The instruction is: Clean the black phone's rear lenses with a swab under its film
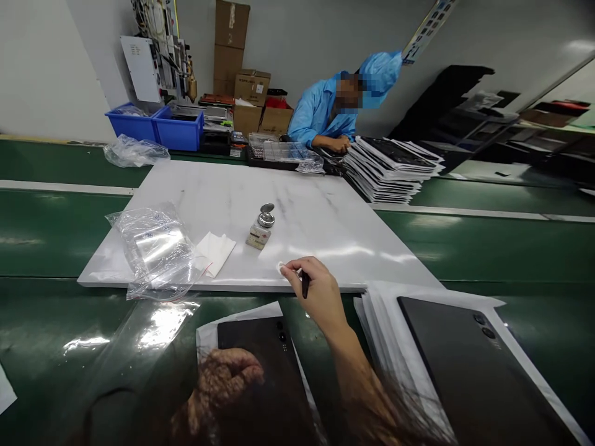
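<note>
My right hand (pixel 320 294) is raised over the near edge of a white board. Its thumb and forefinger pinch a small white wad (pixel 279 267), and a short dark tool (pixel 305 284) sticks out from under the fingers. My left hand (pixel 225 378) lies over the left part of a dark tablet (pixel 274 384), its fingers curled together; whether anything is inside them is hidden. White paper (pixel 209 337) lies under this tablet, which has two camera lenses at its top corner. A small glass bottle (pixel 259 234) with its metal lid flipped up stands ahead of my right hand.
On the white board (pixel 320 217) lie clear plastic bags (pixel 160 248) and a folded tissue (pixel 216 253). A second tablet (pixel 483 365) tops a paper-layered stack at right. Beyond are blue bins (pixel 179 131), a tall stack (pixel 395 170) and a co-worker in blue (pixel 316 108).
</note>
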`<state>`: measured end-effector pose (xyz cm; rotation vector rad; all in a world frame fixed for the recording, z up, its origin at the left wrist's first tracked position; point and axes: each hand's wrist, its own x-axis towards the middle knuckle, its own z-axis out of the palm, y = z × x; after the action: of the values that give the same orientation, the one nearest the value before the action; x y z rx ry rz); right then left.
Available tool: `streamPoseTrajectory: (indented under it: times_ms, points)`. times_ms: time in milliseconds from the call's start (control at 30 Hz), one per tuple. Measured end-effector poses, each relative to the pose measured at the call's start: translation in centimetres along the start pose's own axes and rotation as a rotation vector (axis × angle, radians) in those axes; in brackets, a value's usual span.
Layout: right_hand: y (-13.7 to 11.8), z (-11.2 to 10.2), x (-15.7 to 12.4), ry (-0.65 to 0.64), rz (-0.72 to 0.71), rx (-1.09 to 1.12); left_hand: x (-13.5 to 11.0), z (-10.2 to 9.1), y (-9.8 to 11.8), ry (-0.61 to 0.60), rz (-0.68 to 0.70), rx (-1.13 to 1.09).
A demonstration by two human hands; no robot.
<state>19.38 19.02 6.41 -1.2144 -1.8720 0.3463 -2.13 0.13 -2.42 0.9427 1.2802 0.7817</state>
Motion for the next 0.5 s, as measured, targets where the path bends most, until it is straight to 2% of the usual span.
streamPoseTrajectory:
  times_ms: [67, 167, 267, 367, 500]
  points:
    - [0.4, -0.4, -1.8, 0.003, 0.007, -0.010, 0.1, 0.1, -0.2, 0.003, -0.006, -0.008]
    - [1.4, -0.7, -6.6, 0.004, 0.027, -0.001, 0.3, 0.4, -0.8, -0.011, -0.024, -0.039]
    - [1.9, -0.4, -10.4, -0.055, 0.007, 0.016, 0.1, 0.5, -1.2, -0.042, -0.042, -0.075]
    - [2.3, 0.1, -11.5, -0.118, -0.043, -0.066, -0.3, 0.3, -1.1, -0.060, -0.062, -0.087]
    - [3.2, -0.5, -10.1, -0.087, -0.037, -0.201, -0.9, 0.0, -0.5, -0.051, -0.088, -0.079]
